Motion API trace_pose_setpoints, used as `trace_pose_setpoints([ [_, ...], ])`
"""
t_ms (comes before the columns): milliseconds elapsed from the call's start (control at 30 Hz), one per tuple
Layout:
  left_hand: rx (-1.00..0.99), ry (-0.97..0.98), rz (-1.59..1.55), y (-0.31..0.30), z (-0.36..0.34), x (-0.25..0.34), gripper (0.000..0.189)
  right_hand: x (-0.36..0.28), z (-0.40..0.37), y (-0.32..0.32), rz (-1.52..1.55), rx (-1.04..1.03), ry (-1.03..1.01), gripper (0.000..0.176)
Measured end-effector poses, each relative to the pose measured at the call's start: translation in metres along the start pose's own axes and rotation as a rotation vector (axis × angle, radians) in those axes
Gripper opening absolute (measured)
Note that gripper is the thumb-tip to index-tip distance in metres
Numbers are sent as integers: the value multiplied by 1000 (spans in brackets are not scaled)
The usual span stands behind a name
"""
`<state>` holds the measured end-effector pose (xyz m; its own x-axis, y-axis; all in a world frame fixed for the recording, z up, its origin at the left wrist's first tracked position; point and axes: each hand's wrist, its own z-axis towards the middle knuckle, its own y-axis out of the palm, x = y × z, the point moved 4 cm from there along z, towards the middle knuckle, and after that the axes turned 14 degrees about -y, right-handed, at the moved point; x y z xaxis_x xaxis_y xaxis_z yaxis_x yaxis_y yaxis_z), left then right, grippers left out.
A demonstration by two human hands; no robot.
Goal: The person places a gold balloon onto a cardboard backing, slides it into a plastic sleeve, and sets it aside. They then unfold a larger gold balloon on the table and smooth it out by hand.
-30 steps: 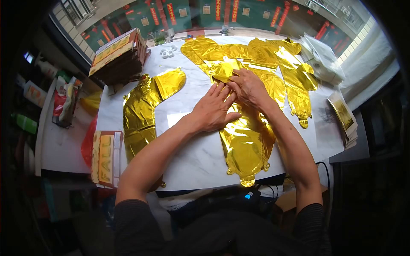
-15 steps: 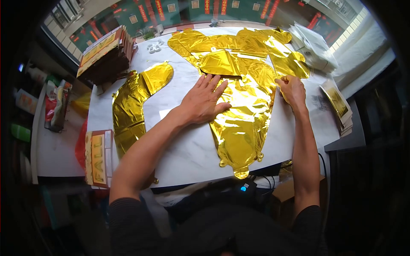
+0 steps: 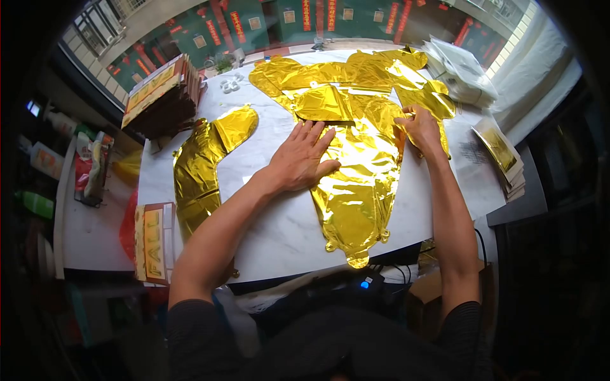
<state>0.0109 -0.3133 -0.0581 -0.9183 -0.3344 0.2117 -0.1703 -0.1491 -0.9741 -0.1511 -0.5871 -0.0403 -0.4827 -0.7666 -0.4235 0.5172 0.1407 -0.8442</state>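
Note:
A large gold foil balloon (image 3: pixel 352 190), flat and wrinkled, lies across the marble-patterned table. My left hand (image 3: pixel 302 155) rests flat on its left edge with fingers spread, just below a folded-over flap (image 3: pixel 324 105). My right hand (image 3: pixel 420 130) is closed in a pinch at the balloon's right edge, thumb and forefinger together on the foil. Some gold foil shows beneath and to the right of that hand. A separate curved gold foil balloon (image 3: pixel 197 171) lies to the left, partly hidden behind my left forearm.
A stack of printed packages (image 3: pixel 162 95) stands at the back left. One package marked FALL (image 3: pixel 151 244) lies at the front left edge. Clear plastic bags (image 3: pixel 460 73) are piled at the back right, and flat cards (image 3: pixel 502 155) sit at the right edge. Small white pieces (image 3: pixel 232 82) lie near the window.
My right hand has moved a little left and up over the balloon's edge, and gold foil now shows under it. The left hand stays in place. The view has shifted slightly.

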Motion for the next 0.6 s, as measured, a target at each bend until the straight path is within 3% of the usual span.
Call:
trace_pose_setpoints([
  [133, -10, 2, 9, 0, 0, 0, 81, -1, 21, 3, -47, -71, -94, 53],
  [333, 2, 12, 10, -1, -1, 0, 82, 9, 48, 8, 4, -257, -14, 38],
  [433, 4, 10, 18, -1, -2, 1, 81, 8, 50, 13, 43, -369, 0, 40],
  [567, -1, 7, 30, -1, -3, 1, 81, 1, 40, 15, -47, -285, -79, 46],
  [600, 3, 6, 38, -1, -3, 1, 81, -2, 37, 10, -32, -172, -142, 49],
])
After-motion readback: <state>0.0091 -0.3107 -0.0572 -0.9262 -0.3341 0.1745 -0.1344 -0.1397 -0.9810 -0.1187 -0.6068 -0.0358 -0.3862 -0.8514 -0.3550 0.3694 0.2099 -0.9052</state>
